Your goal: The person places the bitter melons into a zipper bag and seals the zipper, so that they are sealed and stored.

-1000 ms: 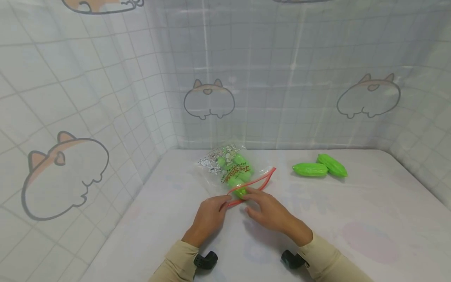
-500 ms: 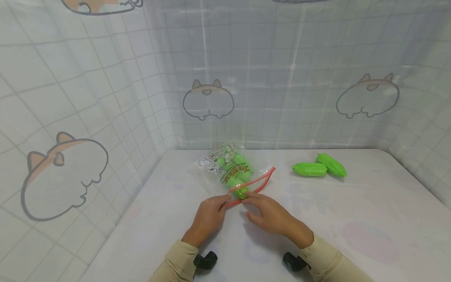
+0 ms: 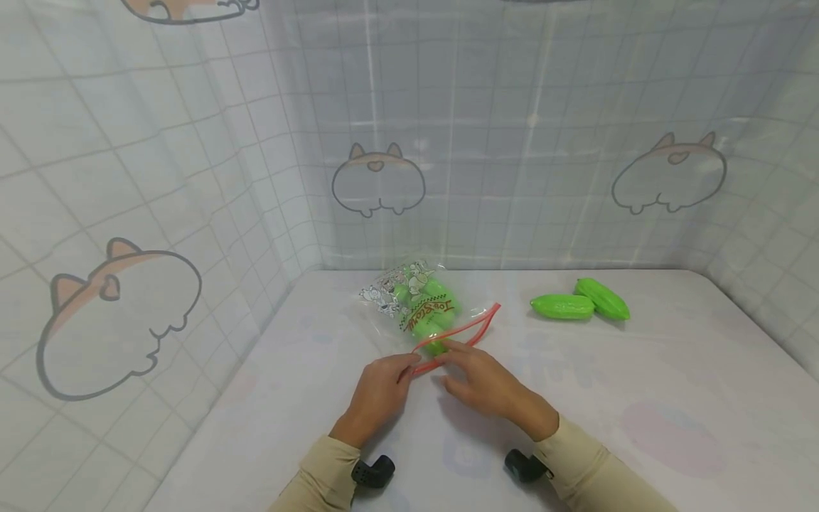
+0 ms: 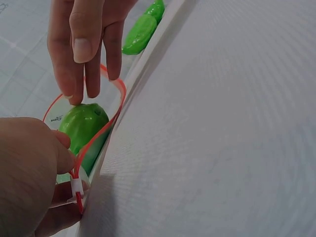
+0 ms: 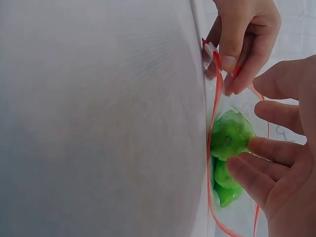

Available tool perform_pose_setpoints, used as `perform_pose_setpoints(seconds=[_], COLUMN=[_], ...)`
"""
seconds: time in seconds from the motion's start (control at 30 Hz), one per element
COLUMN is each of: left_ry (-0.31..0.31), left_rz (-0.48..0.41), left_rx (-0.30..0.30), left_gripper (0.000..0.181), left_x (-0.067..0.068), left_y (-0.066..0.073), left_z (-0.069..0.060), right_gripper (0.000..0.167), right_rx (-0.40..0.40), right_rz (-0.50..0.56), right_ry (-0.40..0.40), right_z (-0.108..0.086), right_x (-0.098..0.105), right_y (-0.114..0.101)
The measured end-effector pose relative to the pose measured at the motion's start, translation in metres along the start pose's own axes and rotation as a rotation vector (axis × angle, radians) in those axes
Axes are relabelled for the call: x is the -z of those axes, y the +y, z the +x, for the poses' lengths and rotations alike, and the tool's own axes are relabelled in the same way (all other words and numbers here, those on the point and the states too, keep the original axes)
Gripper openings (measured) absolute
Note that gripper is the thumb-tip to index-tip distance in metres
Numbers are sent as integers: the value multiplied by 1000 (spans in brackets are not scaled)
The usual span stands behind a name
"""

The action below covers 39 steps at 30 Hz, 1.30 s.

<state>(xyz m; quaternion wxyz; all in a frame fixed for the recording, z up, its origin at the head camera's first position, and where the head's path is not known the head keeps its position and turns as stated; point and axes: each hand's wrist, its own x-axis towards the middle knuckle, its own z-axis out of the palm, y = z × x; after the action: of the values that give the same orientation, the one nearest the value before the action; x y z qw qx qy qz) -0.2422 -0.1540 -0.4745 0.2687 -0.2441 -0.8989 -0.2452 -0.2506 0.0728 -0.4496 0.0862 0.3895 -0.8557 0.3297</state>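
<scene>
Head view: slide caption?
Left hand pinches red-rimmed clear plastic bag, right hand at its mouth; two green oblong vegetables outside.

Our left hand (image 3: 380,387), one: back upward, thumb and fingers drawn together in a pinch. Our right hand (image 3: 486,384), one: near the left one but apart from it, fingers extended and slightly parted, tips toward the left and far, thumb separate. Our forearms, two: reaching in from the near left and near right, converging toward the far side, in a left sleeve (image 3: 320,475) and a right sleeve (image 3: 598,469), both beige.

Clear printed bag (image 3: 387,295), red-edged mouth gaping, lying on white tabletop (image 3: 576,398); green vegetables (image 5: 230,136) inside.
</scene>
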Motion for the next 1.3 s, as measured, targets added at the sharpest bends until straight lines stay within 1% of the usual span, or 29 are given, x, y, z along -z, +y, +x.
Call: perform_pose_setpoints(seconds=[0.23,0.53,0.83,1.0,1.13,1.2,1.3], left_ry=[-5,-9,-18,-13,-8,-10,-18], left_rz=[2,-1,-2,4,6,5,6], left_rx=[8,12,16,12,14,17,26], left_gripper=[21,20,22,21,20,19,20], left_x=[1,1,1,1,1,1,0], left_y=[1,2,2,3,4,3,3], left_z=[0,0,1,1,1,2,1], right_gripper=[28,28,28,27,29,30,30], right_rx=[10,-9,-11,-17,-41,-58,-97], right_rz=[44,37,33,54,74,78,112], right_ry=[14,31,7,-7,-14,-7,7], right_z=[6,8,10,6,1,-2,-6], right_x=[-3,-4,-5,-1,5,7,11], right_y=[1,0,1,0,3,6,10])
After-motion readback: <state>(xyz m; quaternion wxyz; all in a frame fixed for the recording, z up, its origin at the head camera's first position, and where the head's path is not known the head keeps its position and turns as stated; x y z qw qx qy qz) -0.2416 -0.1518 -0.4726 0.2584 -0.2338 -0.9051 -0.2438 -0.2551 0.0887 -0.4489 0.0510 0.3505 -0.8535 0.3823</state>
